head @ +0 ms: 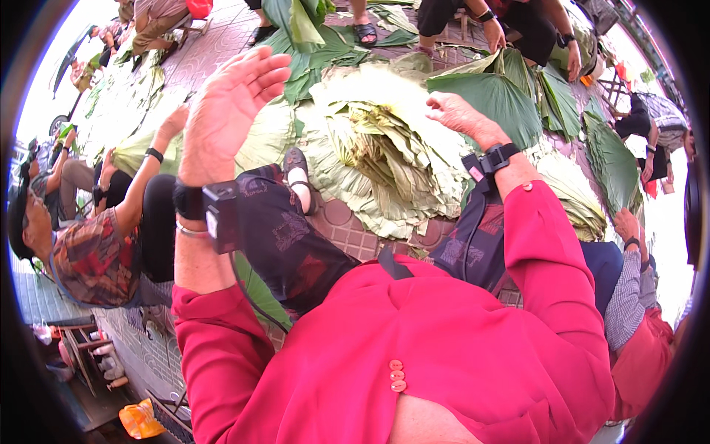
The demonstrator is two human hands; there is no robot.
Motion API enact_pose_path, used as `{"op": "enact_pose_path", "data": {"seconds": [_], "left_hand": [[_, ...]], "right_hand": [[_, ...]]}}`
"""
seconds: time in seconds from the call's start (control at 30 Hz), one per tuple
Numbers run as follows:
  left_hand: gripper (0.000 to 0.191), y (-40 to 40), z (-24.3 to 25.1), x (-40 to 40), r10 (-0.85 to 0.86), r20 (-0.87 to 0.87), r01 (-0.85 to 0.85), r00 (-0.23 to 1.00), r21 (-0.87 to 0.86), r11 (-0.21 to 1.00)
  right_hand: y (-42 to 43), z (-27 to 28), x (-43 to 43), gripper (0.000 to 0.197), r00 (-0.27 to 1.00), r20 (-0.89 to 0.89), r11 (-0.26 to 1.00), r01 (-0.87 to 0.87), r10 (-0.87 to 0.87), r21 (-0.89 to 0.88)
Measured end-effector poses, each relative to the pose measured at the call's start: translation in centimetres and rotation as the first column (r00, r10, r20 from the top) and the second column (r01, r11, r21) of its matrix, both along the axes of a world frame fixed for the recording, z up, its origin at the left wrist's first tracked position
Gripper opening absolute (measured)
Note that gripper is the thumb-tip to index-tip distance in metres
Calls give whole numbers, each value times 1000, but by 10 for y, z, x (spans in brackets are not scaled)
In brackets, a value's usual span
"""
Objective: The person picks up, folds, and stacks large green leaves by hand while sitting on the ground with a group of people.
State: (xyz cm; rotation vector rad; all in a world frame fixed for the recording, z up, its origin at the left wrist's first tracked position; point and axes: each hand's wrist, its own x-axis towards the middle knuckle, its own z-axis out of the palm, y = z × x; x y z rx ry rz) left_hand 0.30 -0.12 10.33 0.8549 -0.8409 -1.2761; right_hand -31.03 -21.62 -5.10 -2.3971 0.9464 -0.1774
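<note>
A layered pile of large pale-green leaves, apparently lotus leaves (383, 183), lies on the paving between my knees, its top washed out by glare. My left hand (236, 105) is raised to the left of this pile, palm showing and fingers extended, with nothing in it. On the pile's far right side is my right hand (460, 114), its fingers curled. Glare hides whether a leaf edge lies between those fingertips. Just beyond that hand spreads a broad dark-green leaf (488, 102). Both wrists wear black strapped devices with cables.
Co-workers sit close on both sides; one arm (138, 194) at left reaches toward a pale leaf. Across from me another person's hand (493, 36) touches green leaves. Another pale stack (571, 191) lies at right. An orange bag (140, 419) is at lower left.
</note>
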Motion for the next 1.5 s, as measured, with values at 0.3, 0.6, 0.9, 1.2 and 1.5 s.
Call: {"op": "enact_pose_path", "data": {"seconds": [0.3,0.6,0.9,1.2,1.5], "left_hand": [[26,-108,-72,-28,40,-198,1,979,201,980],[21,-125,-96,-56,39,-377,23,925,159,987],[23,-150,-97,-62,99,-206,-56,974,203,978],[25,-141,-84,-44,226,92,-241,970,215,946],[30,-129,-84,-47,-44,720,-62,692,120,991]], "right_hand": [[13,7,62,49,981,76,983,-179,176,37],[-31,-68,70,50,955,155,933,-283,253,221],[-59,-60,73,39,944,153,858,-329,291,394],[-84,-5,72,25,913,407,970,-128,35,204],[-50,94,55,31,914,385,737,-346,126,581]]}}
